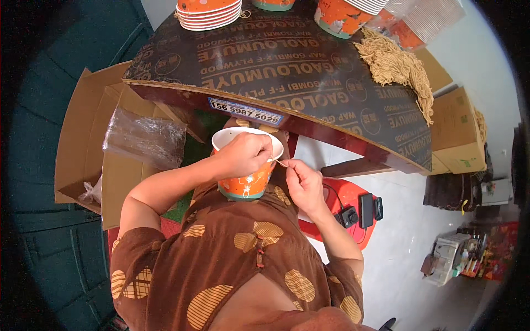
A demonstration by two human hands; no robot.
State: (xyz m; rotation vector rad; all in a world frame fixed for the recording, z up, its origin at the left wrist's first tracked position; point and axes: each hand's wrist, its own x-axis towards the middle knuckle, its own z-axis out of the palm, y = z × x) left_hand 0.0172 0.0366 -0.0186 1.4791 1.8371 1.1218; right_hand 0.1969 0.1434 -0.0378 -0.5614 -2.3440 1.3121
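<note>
An orange-and-teal paper bucket (243, 188) with a white inside stands upright in my lap, just below the table edge. My left hand (245, 153) reaches across its opening, fingers closed at the right side of the rim. There a short tan cord (280, 163) runs out at the rim toward my right hand (305, 185). The right thumb and forefinger pinch the cord just outside the bucket. The left fingertips meet the cord by the rim, though the fingers partly hide their grip.
The dark plywood table (265, 60) lies ahead, bearing stacked buckets (210, 15), another bucket stack (343, 19) and a heap of tan cords (392, 60). An open cardboard box (83, 132) with plastic wrapping stands left. Right is a red stool (337, 190) holding black devices.
</note>
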